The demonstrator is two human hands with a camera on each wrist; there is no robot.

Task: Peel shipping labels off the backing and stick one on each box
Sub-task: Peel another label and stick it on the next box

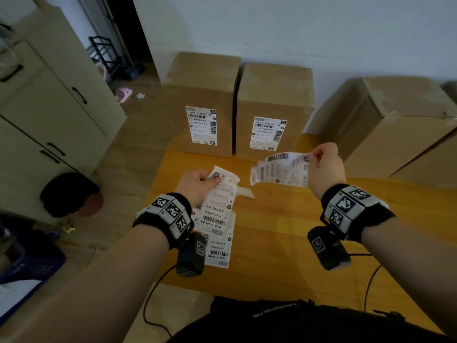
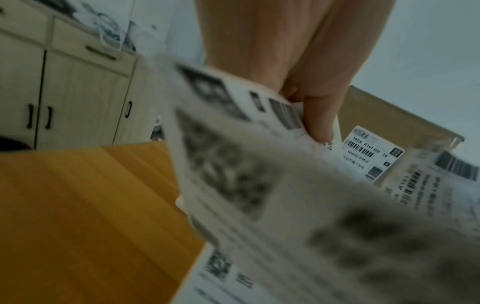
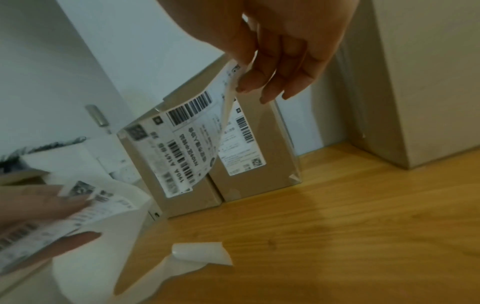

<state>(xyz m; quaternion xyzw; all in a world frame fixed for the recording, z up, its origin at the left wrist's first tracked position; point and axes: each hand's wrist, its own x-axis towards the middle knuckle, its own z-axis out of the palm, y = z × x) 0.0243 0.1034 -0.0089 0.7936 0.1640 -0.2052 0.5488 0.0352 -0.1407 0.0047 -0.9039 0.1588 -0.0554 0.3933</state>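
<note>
While you work, done: two boxes [image 1: 201, 105] at the table's [image 1: 284, 231] far edge carry labels.
Left: the right-side box [image 1: 400, 125] shows none.
Right hand [image 1: 325, 167]: fingers pinch a peeled label [image 1: 279, 169].
Left hand [image 1: 197, 181]: fingers clamp the label strip [image 1: 220, 219].

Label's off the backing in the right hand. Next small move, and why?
Probably carry the peeled label in the right hand over to the bare box on the right and press it on. The two boxes ahead already carry labels; that one shows none. The left hand holds the label strip.
</note>
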